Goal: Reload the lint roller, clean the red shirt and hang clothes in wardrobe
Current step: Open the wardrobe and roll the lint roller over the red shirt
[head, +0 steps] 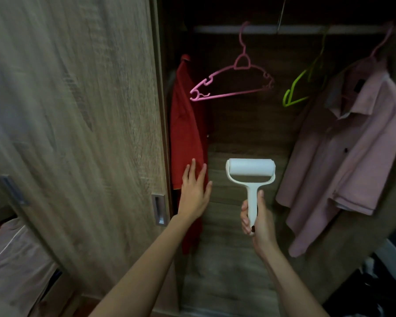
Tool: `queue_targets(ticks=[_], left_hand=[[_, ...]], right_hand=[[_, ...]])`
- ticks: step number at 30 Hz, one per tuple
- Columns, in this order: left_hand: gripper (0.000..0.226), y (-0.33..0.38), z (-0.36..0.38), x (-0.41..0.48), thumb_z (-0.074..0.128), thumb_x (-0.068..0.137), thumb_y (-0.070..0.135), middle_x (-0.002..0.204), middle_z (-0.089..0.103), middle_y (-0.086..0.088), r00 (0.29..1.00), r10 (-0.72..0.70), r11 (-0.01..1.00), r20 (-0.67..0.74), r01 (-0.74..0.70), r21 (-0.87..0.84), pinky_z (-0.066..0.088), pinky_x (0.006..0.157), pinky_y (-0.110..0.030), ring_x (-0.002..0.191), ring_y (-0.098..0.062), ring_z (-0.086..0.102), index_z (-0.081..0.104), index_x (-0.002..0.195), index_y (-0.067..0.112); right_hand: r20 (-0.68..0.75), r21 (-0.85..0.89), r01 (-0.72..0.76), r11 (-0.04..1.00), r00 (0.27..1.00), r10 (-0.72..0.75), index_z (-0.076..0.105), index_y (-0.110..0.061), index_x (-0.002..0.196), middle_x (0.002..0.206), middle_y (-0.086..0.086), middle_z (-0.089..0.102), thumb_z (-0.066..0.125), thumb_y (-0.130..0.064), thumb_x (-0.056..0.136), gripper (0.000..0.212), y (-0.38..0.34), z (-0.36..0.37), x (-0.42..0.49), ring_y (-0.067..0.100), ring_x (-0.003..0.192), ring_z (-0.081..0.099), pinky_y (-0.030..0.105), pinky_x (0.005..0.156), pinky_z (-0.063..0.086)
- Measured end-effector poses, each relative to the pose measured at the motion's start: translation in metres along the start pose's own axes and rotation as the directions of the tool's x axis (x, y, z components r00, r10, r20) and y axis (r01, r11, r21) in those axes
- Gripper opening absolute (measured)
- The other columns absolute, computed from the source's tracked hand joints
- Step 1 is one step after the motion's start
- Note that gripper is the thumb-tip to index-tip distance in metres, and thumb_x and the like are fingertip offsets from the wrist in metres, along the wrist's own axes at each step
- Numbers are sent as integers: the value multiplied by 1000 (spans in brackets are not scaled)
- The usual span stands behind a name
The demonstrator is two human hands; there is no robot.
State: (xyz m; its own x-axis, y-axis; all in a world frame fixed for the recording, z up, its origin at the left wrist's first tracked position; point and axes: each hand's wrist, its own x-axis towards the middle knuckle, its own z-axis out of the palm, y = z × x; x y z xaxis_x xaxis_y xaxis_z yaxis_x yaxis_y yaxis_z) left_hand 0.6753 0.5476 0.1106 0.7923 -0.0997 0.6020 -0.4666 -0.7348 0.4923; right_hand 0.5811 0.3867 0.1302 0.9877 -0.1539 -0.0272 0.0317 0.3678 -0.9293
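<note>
Slim bare forearms end in a bare left hand (194, 197) and right hand (262, 225), nails short.

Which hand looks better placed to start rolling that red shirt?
The right hand: it grips the white plastic lint roller beside the hanging red shirt, which the open left hand touches.

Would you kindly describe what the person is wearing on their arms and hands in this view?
Nothing is worn. The left hand and right hand are bare, with no gloves, rings, watch or bracelets visible. Both forearms are uncovered down to the bottom edge of the picture, so no sleeves show.
</note>
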Motion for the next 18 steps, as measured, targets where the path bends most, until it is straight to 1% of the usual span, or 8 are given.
queue_targets(ticks=[3,6,8,10,12,14,16,18], left_hand=[[59,-4,-10,1,52,98,23,158,24,-10,998,-38,998,-51,36,-51,17,119,-33,144,-28,20,29,149,4],[46,-9,-29,-4,62,92,11,142,51,-8,980,-33,992,-195,9,-124,27,110,-13,127,-17,46,52,136,3],[30,-14,-43,-5,68,86,4,121,67,-6,943,-100,980,-316,39,-194,40,102,-15,111,-16,61,68,116,4],[18,-16,-57,-5,71,83,4,103,71,3,907,-218,950,-361,112,-292,50,92,-23,96,-8,66,75,100,10],[15,-17,-66,-3,72,82,6,93,73,7,886,-331,899,-325,191,-393,53,85,-22,85,3,66,76,92,17],[16,-16,-71,-2,74,81,7,85,73,6,876,-403,844,-265,243,-478,52,77,-17,76,7,64,73,90,20],[21,-15,-75,-3,73,81,4,80,70,2,881,-435,767,-184,255,-589,52,74,-15,71,3,64,68,98,16],[25,-15,-75,-7,72,83,5,79,68,0,891,-437,738,-120,279,-614,52,75,-16,73,-4,65,66,107,14]], right_hand=[[5,-30,12,999,1000,-11,51,-9,67,39,0,35,35,-66,80,60,-2,5,0,10,27,26,16,34,16],[10,-44,19,999,1000,-18,52,-8,68,40,1,35,36,-64,82,60,-2,13,1,11,27,25,16,35,16],[15,-63,11,998,1000,-10,53,-8,67,40,2,35,35,-63,85,60,0,21,1,11,28,26,16,34,16],[28,-73,3,997,1000,-1,53,-8,67,40,2,35,34,-61,88,60,2,30,2,11,28,25,16,33,16],[43,-76,6,997,999,-3,53,-7,68,41,2,35,34,-60,89,60,4,37,3,11,28,25,15,32,17],[55,-75,15,997,998,-10,53,-7,68,41,2,35,35,-61,88,60,5,42,3,11,28,26,15,31,18],[59,-76,18,997,998,-14,53,-8,68,42,2,35,35,-62,86,60,6,45,2,11,29,26,15,32,18],[61,-73,22,997,998,-17,53,-8,69,42,1,35,35,-63,86,60,6,45,2,11,29,26,15,32,18]])
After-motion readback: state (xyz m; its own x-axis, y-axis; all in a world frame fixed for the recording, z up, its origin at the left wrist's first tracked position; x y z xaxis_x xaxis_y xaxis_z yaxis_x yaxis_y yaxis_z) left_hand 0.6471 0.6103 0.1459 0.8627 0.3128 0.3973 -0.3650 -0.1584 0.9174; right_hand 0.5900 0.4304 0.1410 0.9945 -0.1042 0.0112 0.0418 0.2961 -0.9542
